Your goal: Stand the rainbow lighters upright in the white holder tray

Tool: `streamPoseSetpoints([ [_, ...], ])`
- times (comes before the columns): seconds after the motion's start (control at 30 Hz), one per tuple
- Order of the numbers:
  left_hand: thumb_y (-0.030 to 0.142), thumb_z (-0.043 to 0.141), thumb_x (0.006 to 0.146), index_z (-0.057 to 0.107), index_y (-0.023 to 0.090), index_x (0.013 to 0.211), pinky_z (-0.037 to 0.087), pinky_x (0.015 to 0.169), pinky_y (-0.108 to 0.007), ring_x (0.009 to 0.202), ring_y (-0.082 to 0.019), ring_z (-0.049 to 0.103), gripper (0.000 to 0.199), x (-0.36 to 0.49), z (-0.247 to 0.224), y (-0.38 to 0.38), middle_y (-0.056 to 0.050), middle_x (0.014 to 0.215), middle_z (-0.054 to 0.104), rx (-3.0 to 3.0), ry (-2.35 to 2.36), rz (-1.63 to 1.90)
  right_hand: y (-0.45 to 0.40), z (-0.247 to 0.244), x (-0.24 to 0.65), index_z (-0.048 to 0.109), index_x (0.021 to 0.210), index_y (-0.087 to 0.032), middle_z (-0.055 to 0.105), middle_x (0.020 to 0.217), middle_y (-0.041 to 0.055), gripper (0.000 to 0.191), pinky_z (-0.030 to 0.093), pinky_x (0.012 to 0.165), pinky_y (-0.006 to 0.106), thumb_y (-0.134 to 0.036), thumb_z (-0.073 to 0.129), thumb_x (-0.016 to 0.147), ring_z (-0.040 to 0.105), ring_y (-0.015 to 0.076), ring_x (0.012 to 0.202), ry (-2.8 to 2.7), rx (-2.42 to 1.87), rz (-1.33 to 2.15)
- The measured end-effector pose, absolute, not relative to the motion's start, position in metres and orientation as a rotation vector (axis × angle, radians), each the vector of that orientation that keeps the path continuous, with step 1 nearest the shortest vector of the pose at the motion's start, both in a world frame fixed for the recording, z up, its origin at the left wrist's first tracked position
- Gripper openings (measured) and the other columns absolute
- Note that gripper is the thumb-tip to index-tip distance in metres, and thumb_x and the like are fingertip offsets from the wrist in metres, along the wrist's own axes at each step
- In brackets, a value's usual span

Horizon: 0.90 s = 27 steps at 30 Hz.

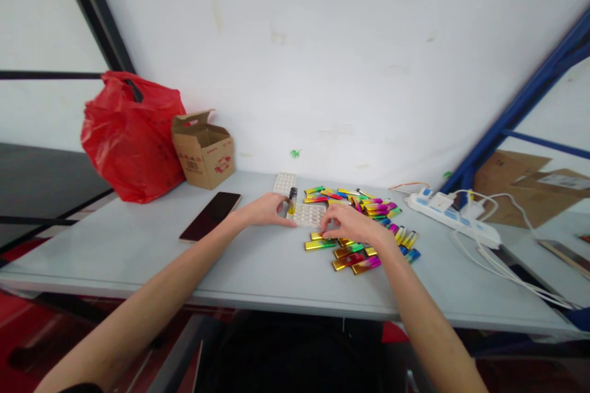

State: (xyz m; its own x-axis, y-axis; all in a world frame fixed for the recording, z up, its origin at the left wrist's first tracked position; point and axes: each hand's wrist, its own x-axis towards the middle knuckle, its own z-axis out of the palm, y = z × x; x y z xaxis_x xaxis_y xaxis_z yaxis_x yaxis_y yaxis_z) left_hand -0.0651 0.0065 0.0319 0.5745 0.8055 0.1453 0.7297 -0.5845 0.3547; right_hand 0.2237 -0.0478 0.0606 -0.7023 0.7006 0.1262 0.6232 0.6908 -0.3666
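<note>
A white tray (310, 215) with rows of round holes lies mid-table. At its left end, a couple of yellow lighters with dark tops (292, 201) stand upright. My left hand (268, 209) is beside them, thumb and fingers apart around that end of the tray; whether it presses on the tray is hard to see. Over the right end, my right hand (348, 222) reaches down with bent fingers closed at a gold lighter (316, 236). Shiny multicoloured lighters (349, 261) lie loose in a heap under and around my right hand.
Behind stands another white holed tray (284, 182). To the left are a dark phone (211, 216), an open cardboard box (205, 153) and a red plastic bag (133, 141). A white power strip (454, 219) with trailing cables occupies the right side, near a blue frame (520, 98).
</note>
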Motion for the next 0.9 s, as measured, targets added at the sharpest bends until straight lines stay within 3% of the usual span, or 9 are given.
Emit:
streamPoseSetpoints([
  [0.23,0.076,0.072,0.065,0.064,0.019,0.091,0.038,0.057,-0.027,0.065,-0.018,0.055,0.063,-0.071,0.033,0.009,-0.001,0.076,0.062,2.513,1.313,0.454,-0.046,0.050,0.223,0.080,0.091,-0.023,0.064,0.092,0.0050,0.007,0.044,0.080,0.031,-0.027,0.078,0.086,0.061,0.0215,0.089,-2.665,-1.134,0.395],
  [0.4,0.077,0.071,0.066,0.063,0.020,0.089,0.038,0.057,-0.028,0.066,-0.018,0.056,0.062,-0.071,0.032,0.009,-0.001,0.076,0.063,2.514,1.318,0.448,-0.048,0.050,0.218,0.073,0.096,-0.020,0.067,0.101,0.0071,0.009,0.045,0.084,0.032,-0.028,0.070,0.092,0.063,0.0219,0.094,-2.614,-1.030,0.372],
  [0.6,0.077,0.069,0.068,0.062,0.020,0.089,0.038,0.059,-0.028,0.067,-0.019,0.057,0.062,-0.068,0.032,0.007,-0.002,0.078,0.064,2.538,1.328,0.448,-0.044,0.051,0.207,0.063,0.115,-0.020,0.071,0.076,0.0005,0.023,0.043,0.073,0.029,-0.033,0.047,0.105,0.064,0.0183,0.069,-2.270,-1.200,0.322],
  [0.77,0.078,0.068,0.070,0.061,0.019,0.093,0.039,0.060,-0.029,0.068,-0.019,0.057,0.064,-0.060,0.029,0.002,-0.003,0.080,0.064,2.564,1.326,0.477,-0.036,0.046,0.200,0.070,0.103,-0.020,0.076,0.095,0.0055,0.022,0.044,0.079,0.029,-0.033,0.054,0.101,0.068,0.0195,0.084,-2.055,-1.176,0.195],
  [0.9,0.075,0.069,0.072,0.063,0.018,0.096,0.040,0.061,-0.029,0.069,-0.020,0.059,0.062,-0.050,0.027,-0.005,-0.004,0.082,0.066,2.546,1.290,0.520,-0.033,0.043,0.197,0.069,0.086,-0.019,0.069,0.075,0.0010,0.032,0.042,0.068,0.027,-0.048,0.062,0.094,0.059,0.0163,0.065,-1.936,-1.190,0.211],
])
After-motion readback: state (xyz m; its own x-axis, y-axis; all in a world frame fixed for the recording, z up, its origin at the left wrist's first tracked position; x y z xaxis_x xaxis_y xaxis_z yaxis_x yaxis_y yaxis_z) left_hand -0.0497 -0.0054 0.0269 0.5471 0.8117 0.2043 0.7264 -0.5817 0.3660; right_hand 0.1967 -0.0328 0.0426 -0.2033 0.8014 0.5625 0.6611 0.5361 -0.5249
